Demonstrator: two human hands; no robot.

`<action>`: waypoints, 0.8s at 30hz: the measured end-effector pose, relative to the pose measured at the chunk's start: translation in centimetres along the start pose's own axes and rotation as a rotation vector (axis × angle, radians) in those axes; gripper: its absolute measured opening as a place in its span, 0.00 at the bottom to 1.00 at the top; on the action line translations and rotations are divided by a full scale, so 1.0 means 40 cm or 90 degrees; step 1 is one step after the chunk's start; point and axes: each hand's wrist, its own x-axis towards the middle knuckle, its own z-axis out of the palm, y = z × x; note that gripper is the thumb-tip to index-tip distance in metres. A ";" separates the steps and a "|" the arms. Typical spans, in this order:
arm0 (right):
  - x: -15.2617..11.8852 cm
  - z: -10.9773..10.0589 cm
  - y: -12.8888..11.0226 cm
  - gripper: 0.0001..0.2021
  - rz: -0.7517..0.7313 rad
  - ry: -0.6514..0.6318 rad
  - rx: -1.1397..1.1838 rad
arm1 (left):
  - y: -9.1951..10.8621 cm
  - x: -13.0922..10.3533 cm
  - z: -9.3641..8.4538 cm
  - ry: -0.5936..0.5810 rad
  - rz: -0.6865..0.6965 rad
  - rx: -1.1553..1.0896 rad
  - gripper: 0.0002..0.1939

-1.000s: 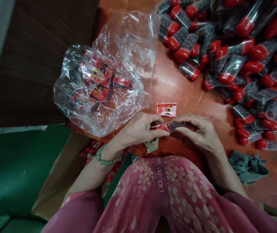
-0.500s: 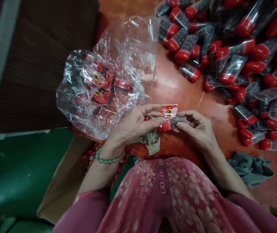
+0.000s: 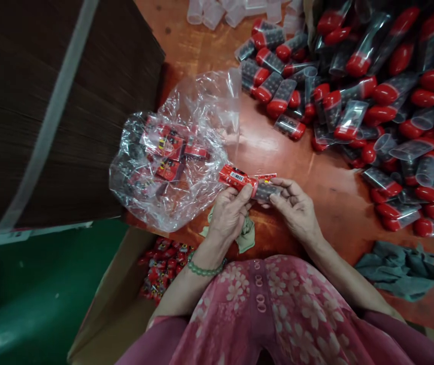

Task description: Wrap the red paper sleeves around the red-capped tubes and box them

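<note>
My left hand (image 3: 227, 213) is closed, its thumb and fingers pinching a red printed wrapper (image 3: 235, 175) with a barcode, where it meets a tube. The clear tube (image 3: 265, 190) has dark contents and lies sideways between my hands. My right hand (image 3: 295, 207) grips the tube's other end between thumb and fingers. Just behind the tube, a small red-and-yellow printed piece (image 3: 268, 177) shows; whether it is held or lies on the table I cannot tell. Left of my hands, a crumpled clear plastic bag (image 3: 181, 208) has several red printed packs (image 3: 169, 144) in it.
Many red-ended clear tubes (image 3: 291, 126) are heaped at the right on the reddish table (image 3: 255, 142). Frosted cups (image 3: 213, 14) stand at the far edge. A dark box (image 3: 99, 126) rises at the left. Below it, an open carton (image 3: 103, 299) holds red packs. Cloths (image 3: 399, 271) lie nearby.
My left hand has turned and drawn back, so the barcode side of the red wrapper now shows. My right hand keeps its hold on the tube. The camera view has shifted.
</note>
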 end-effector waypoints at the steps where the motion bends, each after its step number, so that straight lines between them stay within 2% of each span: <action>1: 0.000 -0.002 0.000 0.20 0.013 -0.010 -0.011 | -0.001 0.003 0.000 0.011 0.002 0.002 0.19; 5: -0.003 -0.024 0.000 0.21 0.072 -0.054 -0.131 | -0.021 0.011 0.000 0.035 0.022 0.023 0.20; 8: -0.009 -0.033 0.009 0.17 0.024 -0.021 -0.248 | -0.041 0.015 0.005 0.059 0.062 0.036 0.20; 10: -0.012 -0.030 0.018 0.16 -0.022 0.008 -0.273 | -0.047 0.018 0.007 0.075 0.081 0.034 0.20; 17: -0.005 0.007 0.036 0.20 0.079 -0.033 -0.028 | -0.019 0.021 -0.002 0.013 0.083 0.039 0.19; 20: -0.005 0.020 0.039 0.20 0.081 -0.014 -0.005 | -0.015 0.016 0.002 -0.005 0.064 0.034 0.19; 24: -0.012 0.041 0.040 0.19 0.045 0.030 -0.020 | -0.028 0.013 0.013 0.020 0.035 0.060 0.20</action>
